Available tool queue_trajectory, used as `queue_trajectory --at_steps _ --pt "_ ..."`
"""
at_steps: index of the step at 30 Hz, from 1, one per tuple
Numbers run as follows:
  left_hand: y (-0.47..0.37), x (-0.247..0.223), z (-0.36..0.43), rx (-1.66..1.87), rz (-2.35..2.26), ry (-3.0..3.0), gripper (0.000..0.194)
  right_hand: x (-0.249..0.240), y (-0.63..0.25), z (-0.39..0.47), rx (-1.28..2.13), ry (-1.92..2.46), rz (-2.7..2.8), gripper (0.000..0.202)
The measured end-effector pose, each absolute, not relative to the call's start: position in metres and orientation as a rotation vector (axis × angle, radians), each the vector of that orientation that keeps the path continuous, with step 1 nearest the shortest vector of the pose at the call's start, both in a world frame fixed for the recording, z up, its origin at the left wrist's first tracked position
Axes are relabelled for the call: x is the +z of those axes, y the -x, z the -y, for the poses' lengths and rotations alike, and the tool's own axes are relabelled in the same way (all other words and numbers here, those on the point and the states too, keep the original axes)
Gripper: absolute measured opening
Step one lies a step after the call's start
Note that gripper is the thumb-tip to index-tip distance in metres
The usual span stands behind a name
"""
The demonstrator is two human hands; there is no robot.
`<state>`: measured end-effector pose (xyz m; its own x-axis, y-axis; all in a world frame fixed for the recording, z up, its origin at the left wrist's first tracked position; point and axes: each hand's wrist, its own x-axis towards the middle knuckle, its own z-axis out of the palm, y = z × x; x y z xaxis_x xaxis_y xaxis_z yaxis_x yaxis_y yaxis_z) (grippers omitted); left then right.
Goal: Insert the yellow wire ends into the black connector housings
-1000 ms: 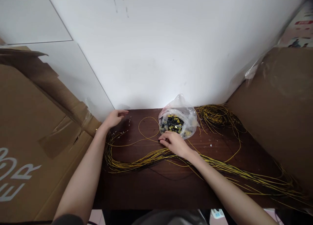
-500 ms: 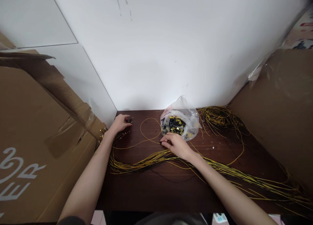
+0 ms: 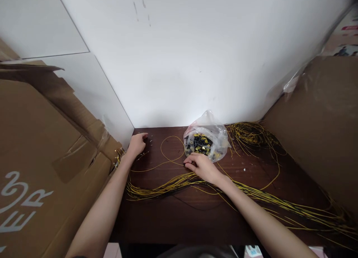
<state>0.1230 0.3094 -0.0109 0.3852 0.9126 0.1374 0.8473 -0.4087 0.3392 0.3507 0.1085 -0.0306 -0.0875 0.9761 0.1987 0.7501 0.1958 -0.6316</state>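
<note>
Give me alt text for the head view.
The right hand pinches a small dark piece beside a clear bag of black-and-yellow parts on a dark table. The left hand is near tiny pale bits; yellow and black wires cross the table.

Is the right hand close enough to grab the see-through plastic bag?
Probably yes: the right hand is just in front of the clear plastic bag, with nothing visible between, though it seems to pinch a small black piece.

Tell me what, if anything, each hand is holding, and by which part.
The right hand pinches a small black piece at the end of the looped yellow wire; exact part too small to tell. Left hand: cannot be told.
</note>
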Motion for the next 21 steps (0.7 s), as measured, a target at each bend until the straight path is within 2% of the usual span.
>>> queue_trajectory --at_steps 7,12,16,21 --pt "-0.1215 -0.0054 -0.2985 0.540 -1.367 -2.585 0.041 -0.0302 -0.3513 -0.1075 0.486 1.593 1.895 0.013" --pt "-0.1181 -0.0093 -0.3028 0.336 -1.388 -2.778 0.030 -0.0301 -0.3506 -0.1084 0.486 1.587 1.892 0.013" --pt "-0.1158 -0.0109 -0.3054 0.268 -1.429 -2.821 0.030 -0.0313 -0.3511 -0.1096 0.493 1.578 1.903 0.013" --pt "-0.1179 -0.0100 -0.3066 0.357 -1.485 -2.753 0.029 -0.0317 -0.3517 -0.1092 0.487 1.582 1.907 0.013"
